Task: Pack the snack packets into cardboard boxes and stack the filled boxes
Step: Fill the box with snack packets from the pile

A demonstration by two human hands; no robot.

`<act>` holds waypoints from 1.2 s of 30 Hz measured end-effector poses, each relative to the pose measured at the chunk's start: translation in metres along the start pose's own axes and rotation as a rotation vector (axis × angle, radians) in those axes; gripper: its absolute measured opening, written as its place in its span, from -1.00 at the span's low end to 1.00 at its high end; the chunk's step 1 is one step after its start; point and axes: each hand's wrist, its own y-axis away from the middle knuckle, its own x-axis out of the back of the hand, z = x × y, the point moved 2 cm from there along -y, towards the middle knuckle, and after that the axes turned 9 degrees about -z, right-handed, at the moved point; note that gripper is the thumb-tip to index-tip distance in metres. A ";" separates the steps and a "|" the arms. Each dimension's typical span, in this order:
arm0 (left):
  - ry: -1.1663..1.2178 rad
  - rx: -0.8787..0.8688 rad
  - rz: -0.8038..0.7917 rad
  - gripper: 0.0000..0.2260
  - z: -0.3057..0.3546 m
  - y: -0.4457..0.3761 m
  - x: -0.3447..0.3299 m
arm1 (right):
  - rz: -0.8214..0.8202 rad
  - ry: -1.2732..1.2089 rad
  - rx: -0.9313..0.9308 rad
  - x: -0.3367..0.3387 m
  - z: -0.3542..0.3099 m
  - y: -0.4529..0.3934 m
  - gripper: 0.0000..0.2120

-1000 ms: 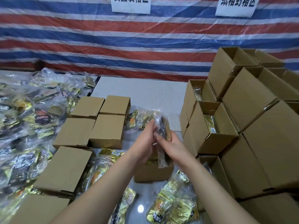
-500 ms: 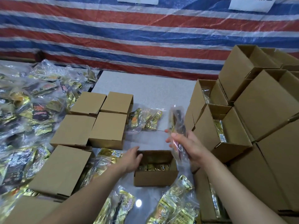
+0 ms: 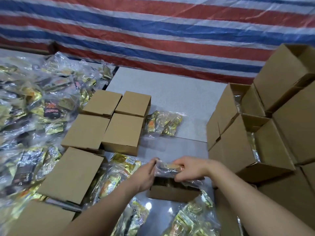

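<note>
Over open box [image 3: 173, 193]: both hands [image 3: 189, 169] grip clear, crinkled snack packet [image 3: 167, 168], contents apparently dark.

Single head-worn view, forward and down, close over the table [image 3: 170, 99].

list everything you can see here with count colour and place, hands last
open box: one, brown, front centre, packets inside
held packet: one, clear with dark and gold, over open box
closed boxes: four in a square, two more nearer, brown, left of centre
stacked boxes: many, brown, right
loose packets: heap, gold and black, left; more in front
small bundle: one, gold, mid table
tarp: red, white, blue, behind
left hand, right hand: both grip packet
</note>
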 end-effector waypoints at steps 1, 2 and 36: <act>0.019 0.007 -0.005 -0.61 -0.001 -0.001 0.000 | -0.064 0.052 -0.039 -0.003 0.000 -0.010 -0.77; 0.033 0.015 -0.002 -0.60 -0.002 -0.001 0.000 | -0.115 0.092 -0.068 -0.006 0.002 -0.019 -0.76; -0.080 0.056 0.043 -0.58 0.006 -0.003 -0.004 | 0.674 0.066 -0.066 -0.023 0.011 -0.014 -0.85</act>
